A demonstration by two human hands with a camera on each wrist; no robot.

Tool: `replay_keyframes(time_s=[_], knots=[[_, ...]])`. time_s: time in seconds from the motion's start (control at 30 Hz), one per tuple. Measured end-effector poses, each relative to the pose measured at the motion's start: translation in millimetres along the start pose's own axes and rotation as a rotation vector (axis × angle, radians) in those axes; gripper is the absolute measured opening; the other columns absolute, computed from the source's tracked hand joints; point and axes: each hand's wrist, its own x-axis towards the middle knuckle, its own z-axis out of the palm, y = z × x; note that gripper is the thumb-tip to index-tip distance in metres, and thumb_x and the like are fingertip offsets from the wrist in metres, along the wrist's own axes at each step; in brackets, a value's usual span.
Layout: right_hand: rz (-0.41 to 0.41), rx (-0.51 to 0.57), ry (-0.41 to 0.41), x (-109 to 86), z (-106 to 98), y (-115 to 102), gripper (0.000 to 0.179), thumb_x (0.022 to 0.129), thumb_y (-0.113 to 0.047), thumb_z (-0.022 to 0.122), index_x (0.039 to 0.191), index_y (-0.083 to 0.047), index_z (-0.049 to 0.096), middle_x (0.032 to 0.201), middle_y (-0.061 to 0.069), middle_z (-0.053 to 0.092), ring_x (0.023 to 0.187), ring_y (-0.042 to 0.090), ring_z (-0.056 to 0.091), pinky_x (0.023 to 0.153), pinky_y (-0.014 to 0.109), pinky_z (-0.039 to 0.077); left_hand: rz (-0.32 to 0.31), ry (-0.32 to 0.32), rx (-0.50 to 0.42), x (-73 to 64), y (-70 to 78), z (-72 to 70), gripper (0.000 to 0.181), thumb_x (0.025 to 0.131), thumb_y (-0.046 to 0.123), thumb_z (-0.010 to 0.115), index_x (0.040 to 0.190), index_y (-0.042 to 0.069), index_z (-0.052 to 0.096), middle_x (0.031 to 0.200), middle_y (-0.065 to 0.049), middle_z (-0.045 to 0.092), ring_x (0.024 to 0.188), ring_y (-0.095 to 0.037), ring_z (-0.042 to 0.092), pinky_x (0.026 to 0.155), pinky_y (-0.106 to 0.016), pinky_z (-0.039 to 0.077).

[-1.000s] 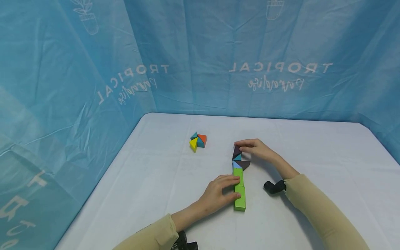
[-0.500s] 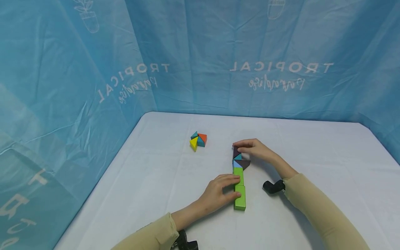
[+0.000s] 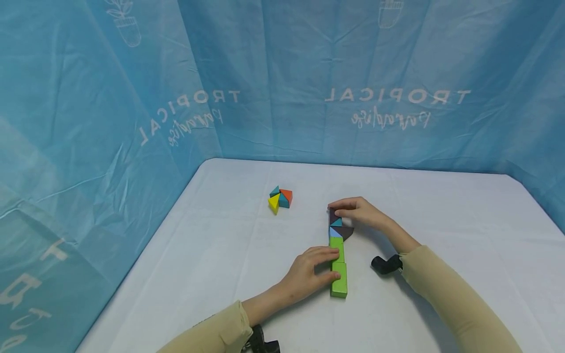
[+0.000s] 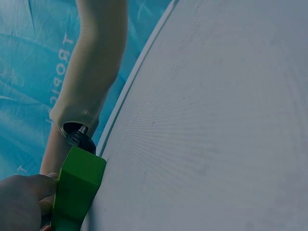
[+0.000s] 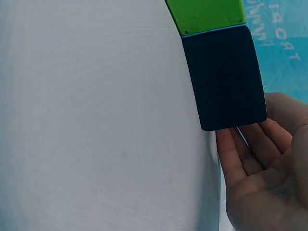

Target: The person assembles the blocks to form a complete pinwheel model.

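Observation:
My left hand (image 3: pixel 306 272) comes in from the left over two green blocks, its thumb on the near green block (image 3: pixel 339 287) and its fingertips on the far green block (image 3: pixel 337 243). The blocks lie end to end. Beyond them, in the same line, are a light blue triangular block (image 3: pixel 334 233), a black triangular block (image 3: pixel 345 232) jutting right, and a small teal triangular block (image 3: pixel 337 222). At the far end my right hand (image 3: pixel 364 212) holds a dark block (image 3: pixel 333 216) with thumb and fingers; its fingers pass behind the dark face (image 5: pixel 226 79) in the right wrist view.
To the left at the back sits a small cluster of wedge blocks: yellow (image 3: pixel 274 203), orange (image 3: pixel 287 194) and teal (image 3: pixel 284 201). Black wrist devices (image 3: pixel 386 264) hang by both sleeves. A white-covered table (image 3: pixel 212 235) carries everything, with blue printed curtains (image 3: pixel 282 122) around it.
My right hand has shifted slightly left, and the dark block at the far end has straightened into line with the row. My left hand stays where it was.

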Motion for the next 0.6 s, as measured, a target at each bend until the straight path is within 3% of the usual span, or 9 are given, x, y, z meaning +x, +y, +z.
replay_keyframes(time_s=[0.4, 0.6], knots=[[-0.007, 0.009, -0.014, -0.7, 1.5, -2.6, 0.037, 0.094, -0.023, 0.060, 0.127, -0.004, 0.060, 0.127, 0.011, 0.058, 0.122, 0.026, 0.048, 0.101, 0.047, 0.037, 0.006, 0.003, 0.008, 0.2, 0.9, -0.2, 0.044, 0.087, 0.027, 0.070, 0.123, 0.004, 0.062, 0.128, -0.002, 0.058, 0.123, -0.013, 0.047, 0.101, -0.028, 0.038], [0.007, 0.000, 0.080, -3.8, -2.1, -7.6, 0.041, 0.095, -0.030, 0.059, 0.128, -0.006, 0.059, 0.127, 0.008, 0.058, 0.121, 0.024, 0.049, 0.101, 0.047, 0.037, 0.002, 0.003, -0.004, 0.8, -0.1, -0.4, 0.045, 0.086, 0.027, 0.071, 0.123, 0.004, 0.062, 0.128, -0.002, 0.058, 0.123, -0.013, 0.047, 0.102, -0.028, 0.038]])
